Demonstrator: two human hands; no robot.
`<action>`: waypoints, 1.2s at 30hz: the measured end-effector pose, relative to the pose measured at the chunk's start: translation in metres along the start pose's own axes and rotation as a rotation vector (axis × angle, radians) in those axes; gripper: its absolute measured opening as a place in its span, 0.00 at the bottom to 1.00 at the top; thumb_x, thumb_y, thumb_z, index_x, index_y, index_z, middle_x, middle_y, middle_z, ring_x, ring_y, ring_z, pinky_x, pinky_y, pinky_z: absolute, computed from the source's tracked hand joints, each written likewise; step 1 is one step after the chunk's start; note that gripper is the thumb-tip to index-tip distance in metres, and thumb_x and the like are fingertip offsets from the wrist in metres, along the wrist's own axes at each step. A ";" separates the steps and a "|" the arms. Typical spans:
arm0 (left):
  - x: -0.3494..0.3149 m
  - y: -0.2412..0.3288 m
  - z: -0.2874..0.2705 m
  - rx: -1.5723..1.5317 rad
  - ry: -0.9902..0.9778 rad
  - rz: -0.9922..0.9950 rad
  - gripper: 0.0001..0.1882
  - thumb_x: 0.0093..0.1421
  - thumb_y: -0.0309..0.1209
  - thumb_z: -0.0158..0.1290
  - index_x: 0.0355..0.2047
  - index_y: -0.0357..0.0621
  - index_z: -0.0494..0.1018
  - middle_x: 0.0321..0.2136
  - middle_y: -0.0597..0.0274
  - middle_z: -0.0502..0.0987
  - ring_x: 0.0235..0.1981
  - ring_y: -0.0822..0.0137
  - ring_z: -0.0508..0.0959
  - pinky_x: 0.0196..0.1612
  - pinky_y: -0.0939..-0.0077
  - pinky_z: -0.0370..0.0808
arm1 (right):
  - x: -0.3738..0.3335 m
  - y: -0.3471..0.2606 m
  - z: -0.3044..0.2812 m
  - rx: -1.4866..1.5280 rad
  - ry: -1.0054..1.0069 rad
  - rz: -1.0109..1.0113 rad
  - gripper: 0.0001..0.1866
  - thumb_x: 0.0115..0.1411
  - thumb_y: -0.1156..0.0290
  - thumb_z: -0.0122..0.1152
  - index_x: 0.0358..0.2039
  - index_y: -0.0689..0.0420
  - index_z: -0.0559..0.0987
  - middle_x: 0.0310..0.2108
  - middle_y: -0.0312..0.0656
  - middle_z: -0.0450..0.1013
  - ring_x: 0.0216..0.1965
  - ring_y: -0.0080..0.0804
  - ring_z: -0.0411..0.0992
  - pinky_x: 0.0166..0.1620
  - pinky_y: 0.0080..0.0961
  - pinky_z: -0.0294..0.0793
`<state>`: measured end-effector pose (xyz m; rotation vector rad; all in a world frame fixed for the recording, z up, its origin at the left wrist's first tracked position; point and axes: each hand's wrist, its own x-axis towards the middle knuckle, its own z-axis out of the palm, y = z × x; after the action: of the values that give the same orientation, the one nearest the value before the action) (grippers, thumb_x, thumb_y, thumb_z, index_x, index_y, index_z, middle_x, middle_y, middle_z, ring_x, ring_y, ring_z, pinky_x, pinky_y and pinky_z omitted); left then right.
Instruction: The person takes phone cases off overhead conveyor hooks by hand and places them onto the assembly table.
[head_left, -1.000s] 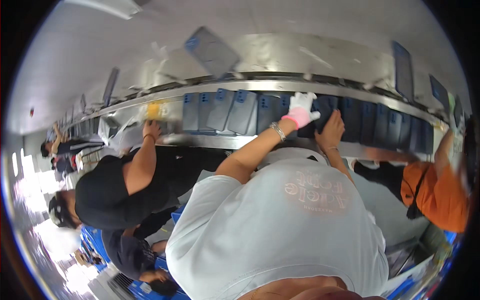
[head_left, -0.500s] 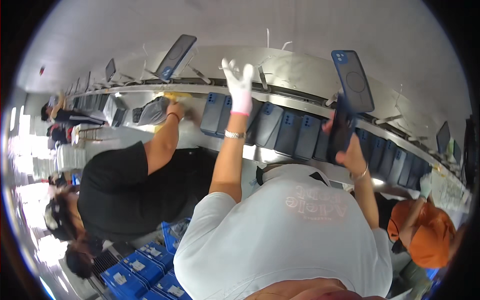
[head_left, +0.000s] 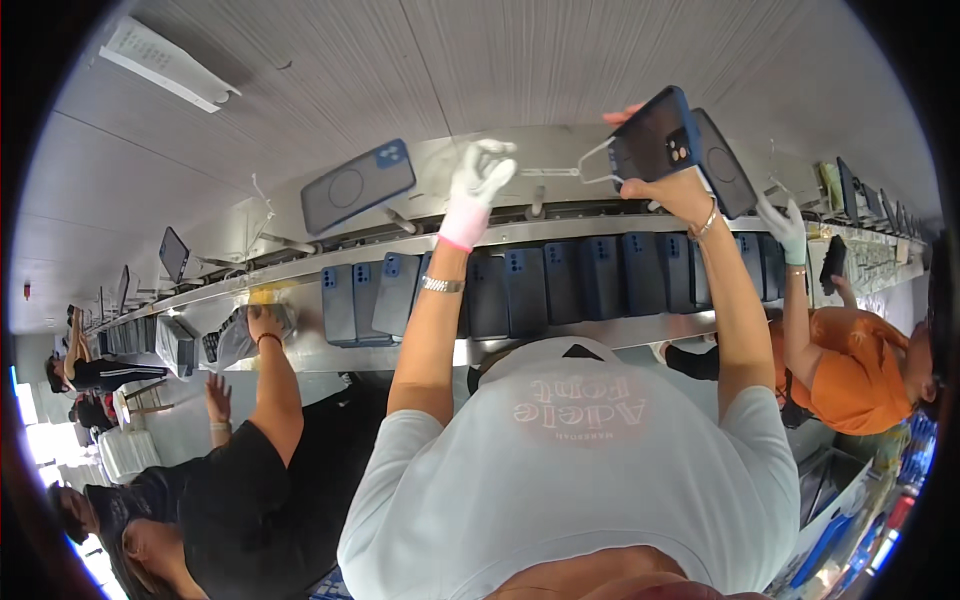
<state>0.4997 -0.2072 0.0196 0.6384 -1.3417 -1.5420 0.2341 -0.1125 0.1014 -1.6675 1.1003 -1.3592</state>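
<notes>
My right hand [head_left: 675,195] grips a phone case [head_left: 645,145] with a dark translucent back and blue edge, held tilted above the conveyor line. Its thumb lies along the lower side and fingertips show beyond the far edge. A forked wire holder [head_left: 595,165] reaches that case from the left. My left hand [head_left: 475,190], in a white glove, has its fingers curled closed at the other end of this holder. Behind the held case another phone case [head_left: 728,165] with a ring mark stands tilted. One more ringed phone case [head_left: 358,188] is propped up left of my left hand.
A row of dark phone cases [head_left: 527,292] leans along the metal ledge [head_left: 600,328] before me. At right, a co-worker in orange has a gloved hand [head_left: 787,228] close to the tilted case. A co-worker in black [head_left: 240,500] reaches toward a grey bag [head_left: 232,338] at left.
My right hand has raised the phone case up and away from me, to the wire holder. My left hand's fingers have gone from spread to curled. The view has turned, and the propped cases have shifted.
</notes>
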 end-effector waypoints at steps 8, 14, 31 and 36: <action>0.024 -0.032 0.100 0.393 -0.183 -0.034 0.19 0.54 0.21 0.59 0.46 0.40 0.69 0.41 0.64 0.76 0.39 0.73 0.77 0.41 0.78 0.77 | 0.018 -0.017 -0.019 -0.888 -0.233 0.105 0.51 0.28 0.53 0.79 0.56 0.53 0.68 0.49 0.40 0.69 0.52 0.45 0.63 0.55 0.38 0.61; 0.023 -0.072 0.156 0.050 -0.127 -0.146 0.36 0.49 0.28 0.66 0.56 0.35 0.63 0.51 0.49 0.72 0.51 0.61 0.74 0.53 0.70 0.72 | -0.014 0.016 -0.109 -1.115 -0.268 0.194 0.49 0.34 0.51 0.76 0.59 0.51 0.67 0.55 0.45 0.66 0.54 0.49 0.63 0.56 0.40 0.60; -0.101 -0.182 0.111 0.369 -0.128 -0.776 0.46 0.45 0.45 0.68 0.52 0.21 0.59 0.34 0.55 0.72 0.29 0.69 0.73 0.31 0.75 0.72 | -0.211 0.102 0.068 -0.581 0.191 0.441 0.41 0.47 0.56 0.71 0.57 0.61 0.64 0.54 0.51 0.63 0.54 0.49 0.60 0.58 0.41 0.58; -0.112 -0.131 0.119 0.094 -0.047 -0.894 0.50 0.43 0.41 0.67 0.56 0.17 0.55 0.47 0.40 0.71 0.49 0.57 0.71 0.49 0.65 0.72 | -0.216 0.110 0.100 -0.873 0.098 0.627 0.58 0.42 0.50 0.73 0.64 0.66 0.50 0.62 0.58 0.53 0.60 0.57 0.54 0.61 0.49 0.52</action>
<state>0.4011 -0.0624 -0.0952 1.3923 -1.2216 -2.1944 0.2950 0.0452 -0.0993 -1.5583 2.2493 -0.5626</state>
